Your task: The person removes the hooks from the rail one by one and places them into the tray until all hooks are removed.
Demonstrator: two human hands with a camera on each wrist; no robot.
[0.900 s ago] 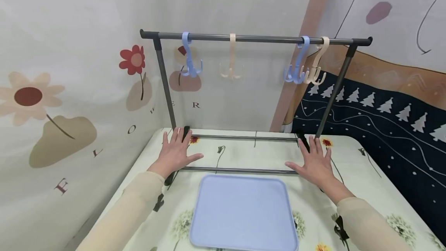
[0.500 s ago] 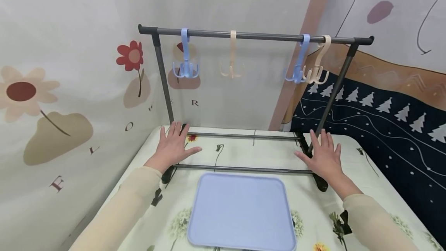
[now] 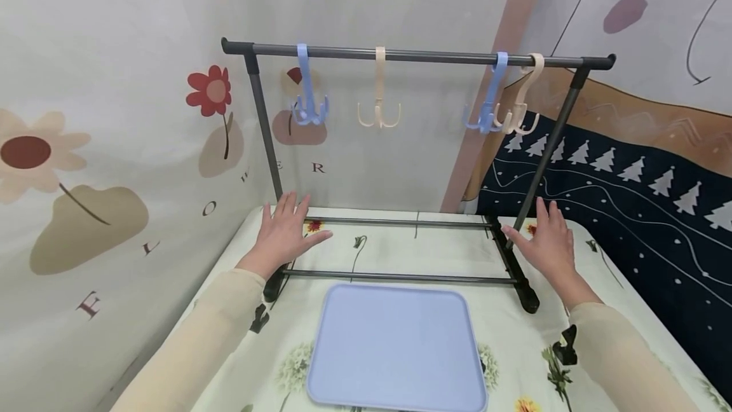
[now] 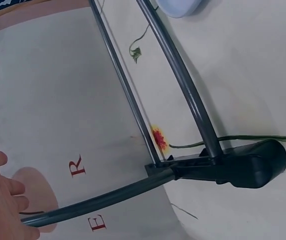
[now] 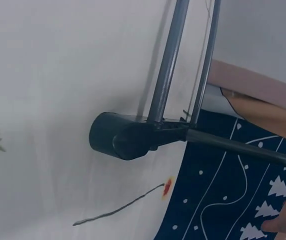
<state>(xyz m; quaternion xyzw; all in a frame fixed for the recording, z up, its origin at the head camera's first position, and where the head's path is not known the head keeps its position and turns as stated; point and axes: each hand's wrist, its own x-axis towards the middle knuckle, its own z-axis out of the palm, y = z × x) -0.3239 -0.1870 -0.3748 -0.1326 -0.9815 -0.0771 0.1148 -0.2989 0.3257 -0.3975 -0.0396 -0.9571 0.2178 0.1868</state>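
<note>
My left hand (image 3: 281,237) is spread with straight fingers near the left post of a dark metal rack (image 3: 400,56). In the left wrist view its fingers lie along the left edge, beside the rack's post. My right hand (image 3: 546,243) is spread too, just right of the right post, holding nothing. From the rack's top bar hang a blue four-prong hook (image 3: 309,91) at left, a cream hook (image 3: 379,91) in the middle, and at right a second blue hook (image 3: 492,94) close beside another cream hook (image 3: 523,97).
A light blue tray (image 3: 397,348) lies in front of the rack on a flower-print tablecloth (image 3: 523,367). Two low crossbars join the rack's black feet (image 3: 525,294). Printed curtains (image 3: 131,113) stand close on the left and behind.
My right hand has shifted to the right, uncovering the rack's right foot. My left hand stays nearly where it was. The hanging hooks have swung slightly, and the view has shifted a little.
</note>
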